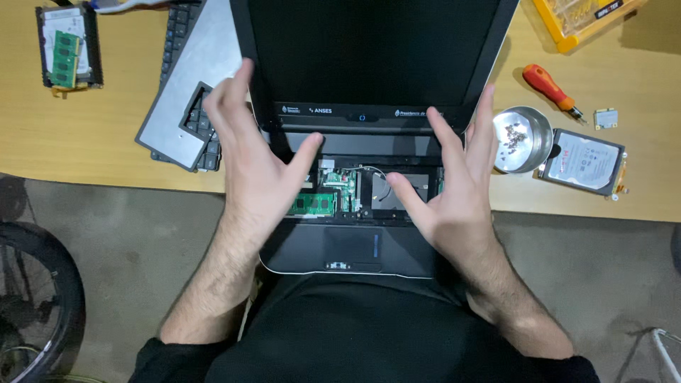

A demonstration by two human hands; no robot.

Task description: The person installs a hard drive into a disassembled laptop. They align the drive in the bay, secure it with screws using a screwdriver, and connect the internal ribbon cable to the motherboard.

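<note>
Both hands hover over an opened laptop (355, 241) that lies at the near edge of a wooden desk (85, 149), its front lip jutting past the desk edge toward the person's lap. The left hand (252, 159) is raised with palm turned inward, fingers spread apart and pointing away from the body, thumb reaching toward the exposed circuit board (339, 188); it grips nothing. The right hand (457, 188) mirrors it on the other side, fingers splayed, thumb angled toward the dark metal plate inside the base, also holding nothing. Between the two hands the laptop's interior shows a green memory module (312, 204) and wiring, with the dark screen (369, 50) tilted back behind. The removed keyboard (184, 85) lies upside down just left of the screen, partly under the left fingers. To the right, a small round metal dish (528, 145) holding screws sits close beside the right hand, touching a bare hard drive (583, 162); a red-handled screwdriver (550, 86) and a small card (606, 118) lie farther back. A yellow tool case (574, 21) sits at the far right corner. At the far left another drive with a green module (67, 50) rests well apart. Below the desk is grey floor (128, 241), with a dark wheel (35, 298) at the left.
</note>
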